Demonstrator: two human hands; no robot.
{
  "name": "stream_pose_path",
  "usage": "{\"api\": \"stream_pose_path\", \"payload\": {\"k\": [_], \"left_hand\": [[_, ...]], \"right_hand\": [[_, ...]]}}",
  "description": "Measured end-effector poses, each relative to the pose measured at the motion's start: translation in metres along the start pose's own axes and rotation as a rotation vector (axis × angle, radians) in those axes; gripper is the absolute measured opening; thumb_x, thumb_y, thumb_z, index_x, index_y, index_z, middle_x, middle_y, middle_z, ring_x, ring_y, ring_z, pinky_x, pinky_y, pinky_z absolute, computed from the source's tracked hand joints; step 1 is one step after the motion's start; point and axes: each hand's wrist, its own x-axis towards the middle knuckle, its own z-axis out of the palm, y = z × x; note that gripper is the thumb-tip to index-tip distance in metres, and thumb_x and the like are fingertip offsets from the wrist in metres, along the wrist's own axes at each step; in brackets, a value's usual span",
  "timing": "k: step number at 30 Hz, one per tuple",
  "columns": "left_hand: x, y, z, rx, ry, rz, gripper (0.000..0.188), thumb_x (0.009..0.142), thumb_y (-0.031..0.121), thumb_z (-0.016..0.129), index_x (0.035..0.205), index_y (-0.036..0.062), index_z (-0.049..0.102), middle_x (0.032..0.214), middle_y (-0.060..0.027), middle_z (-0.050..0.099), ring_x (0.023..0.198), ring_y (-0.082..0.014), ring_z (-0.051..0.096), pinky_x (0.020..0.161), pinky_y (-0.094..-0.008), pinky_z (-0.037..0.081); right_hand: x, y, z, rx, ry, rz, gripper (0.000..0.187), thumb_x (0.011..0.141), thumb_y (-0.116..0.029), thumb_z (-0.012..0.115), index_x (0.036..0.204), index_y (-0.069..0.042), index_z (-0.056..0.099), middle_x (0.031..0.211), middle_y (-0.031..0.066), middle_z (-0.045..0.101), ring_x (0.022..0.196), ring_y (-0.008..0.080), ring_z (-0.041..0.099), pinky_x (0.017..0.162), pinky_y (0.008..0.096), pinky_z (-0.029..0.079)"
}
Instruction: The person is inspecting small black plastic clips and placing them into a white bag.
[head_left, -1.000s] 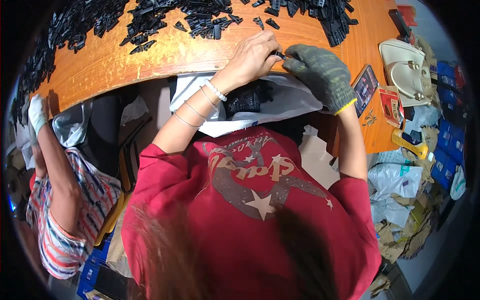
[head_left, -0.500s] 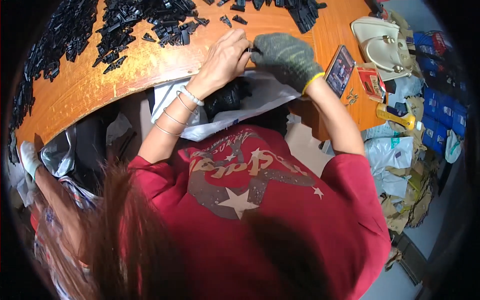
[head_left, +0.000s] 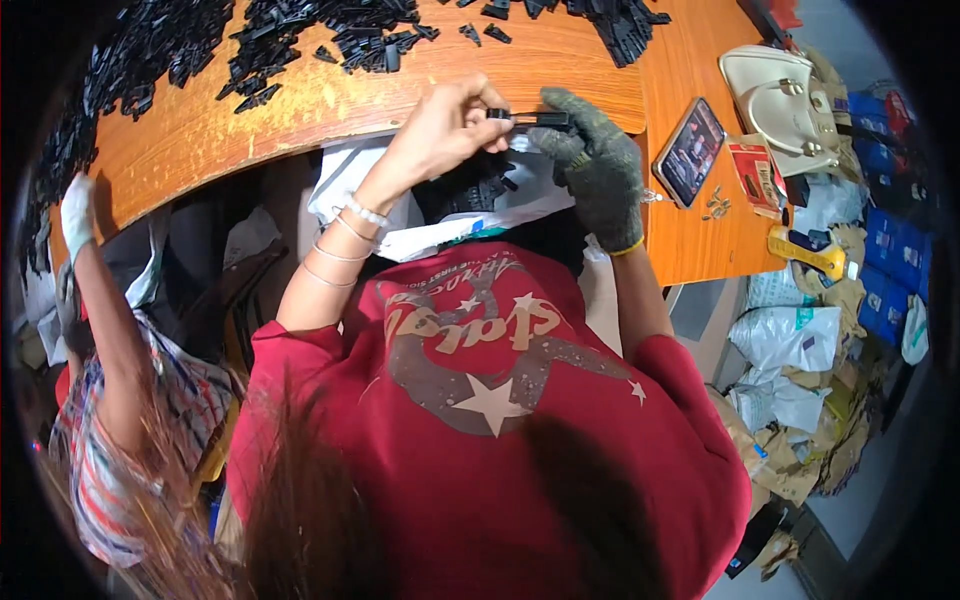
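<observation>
My bare left hand (head_left: 440, 135), with bracelets at the wrist, pinches the left end of a small black plastic part (head_left: 525, 119). A thin reddish-brown stretch shows in the middle of it; whether it is one piece or two joined ones I cannot tell. The right end lies between the thumb and forefinger of my right hand (head_left: 603, 170), which wears a grey-green knitted glove with a yellow cuff. Below both hands, a white plastic bag (head_left: 400, 240) on my lap gapes, with black parts (head_left: 470, 195) inside.
Heaps of black parts (head_left: 150, 50) cover the far left of the wooden table (head_left: 300, 130). To the right lie a phone (head_left: 690, 150), small metal pieces (head_left: 717, 205), a red packet (head_left: 752, 175), a yellow bottle (head_left: 805, 250) and a cream handbag (head_left: 775, 100). A co-worker's white-gloved hand (head_left: 78, 215) is at left.
Both hands have come down nearer to me, over the bag. My right hand has turned and its fingers have spread from a closed grip, so the black part now shows between the hands.
</observation>
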Motion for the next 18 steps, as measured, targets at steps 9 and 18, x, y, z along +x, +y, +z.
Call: {"api": "stream_pose_path", "payload": {"k": [9, 18], "left_hand": [[0.003, 0.017, 0.009, -0.153, -0.014, -0.212, 0.024, 0.087, 0.017, 0.067, 0.095, -0.0049, 0.062, 0.073, -0.0093, 0.066, 0.064, -0.0131, 0.065, 0.059, -0.0224, 0.053], [0.013, 0.003, 0.02, 0.281, 0.057, -0.042, 0.026, 0.078, 0.025, 0.076, 0.08, 0.0023, 0.063, 0.065, 0.0015, 0.059, 0.059, -0.0039, 0.05, 0.052, -0.0209, 0.041]], "right_hand": [[-0.01, 0.015, -0.002, 0.44, 0.033, 0.021, 0.025, 0.085, -0.009, 0.061, 0.108, -0.001, 0.064, 0.094, 0.0031, 0.064, 0.064, 0.0065, 0.057, 0.052, 0.0193, 0.044], [-0.015, 0.019, 0.007, 0.491, 0.064, -0.018, 0.016, 0.087, -0.006, 0.056, 0.095, -0.002, 0.069, 0.099, 0.0068, 0.065, 0.069, 0.0108, 0.062, 0.057, 0.0208, 0.047]]}}
